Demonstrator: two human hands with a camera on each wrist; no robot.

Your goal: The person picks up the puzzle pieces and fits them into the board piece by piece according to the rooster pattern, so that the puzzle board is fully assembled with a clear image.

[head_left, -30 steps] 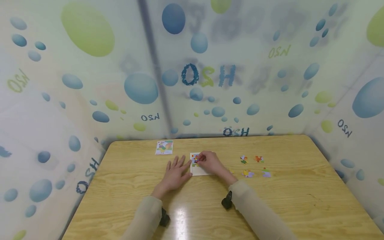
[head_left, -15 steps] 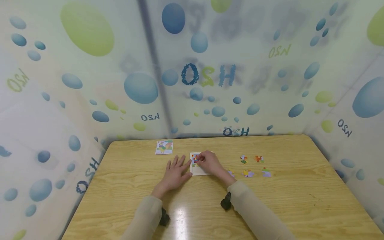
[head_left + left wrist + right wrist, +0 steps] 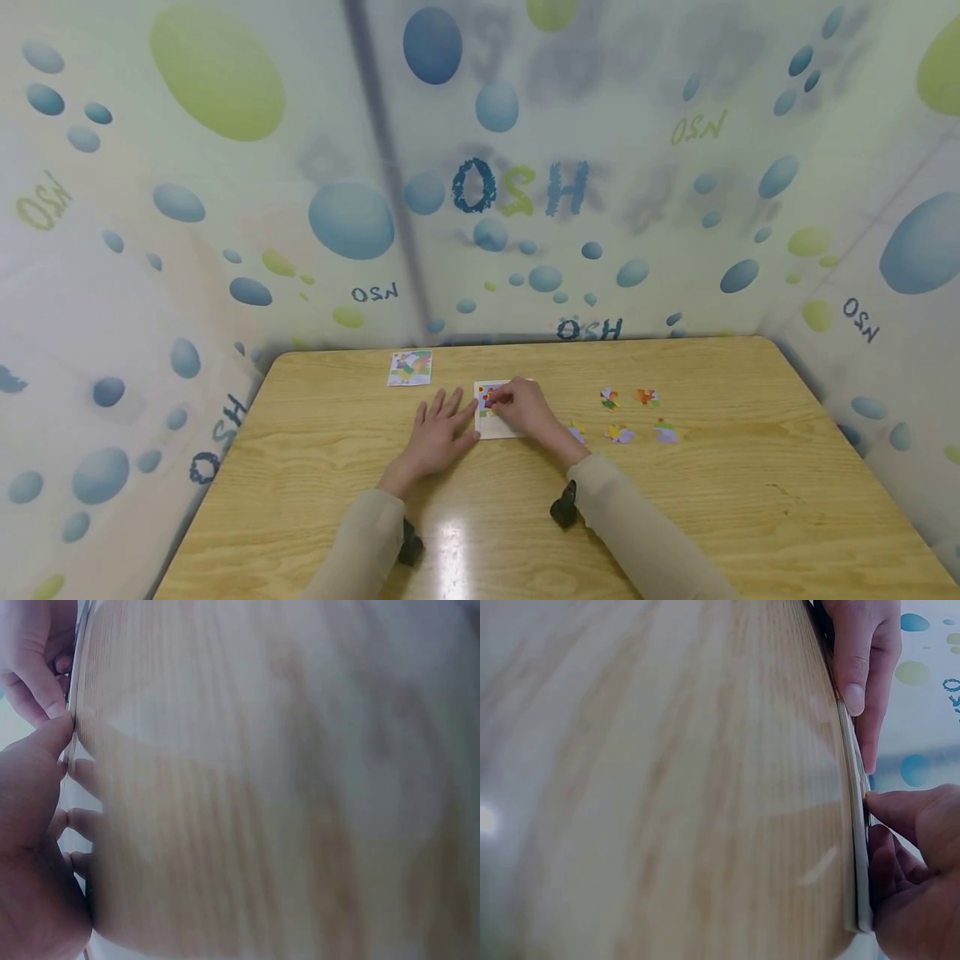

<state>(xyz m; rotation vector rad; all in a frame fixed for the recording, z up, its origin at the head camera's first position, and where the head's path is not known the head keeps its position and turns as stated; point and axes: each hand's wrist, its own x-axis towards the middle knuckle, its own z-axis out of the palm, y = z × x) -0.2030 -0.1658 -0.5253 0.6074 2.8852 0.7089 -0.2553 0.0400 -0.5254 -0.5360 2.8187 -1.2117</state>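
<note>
A white puzzle tray (image 3: pixel 497 427) lies flat at the table's middle, with a colourful part of a picture in its upper left. My left hand (image 3: pixel 435 437) rests on the table, fingers straight and spread, thumb and index fingertip at the tray's left edge. Over the tray, my right hand (image 3: pixel 522 406) has its thumb and fingers curled together at a small colourful puzzle piece (image 3: pixel 490 397) in that picture; the hand hides the tray's right part. In the right wrist view the thumb (image 3: pixel 896 810) sits low on the tray's top, close to the left hand's fingertips.
Right of the tray lie several loose puzzle pieces, among them a red-orange one (image 3: pixel 647 397), a yellow one (image 3: pixel 619 433) and a purple-green one (image 3: pixel 665 431). A square picture card (image 3: pixel 410 367) lies at the back left. A patterned wall stands behind the wooden table (image 3: pixel 720 517).
My right hand's fingertips have shifted slightly over the puzzle piece, and its wrist has drawn a little left, showing more of the loose piece beside the forearm. My left hand stays still.
</note>
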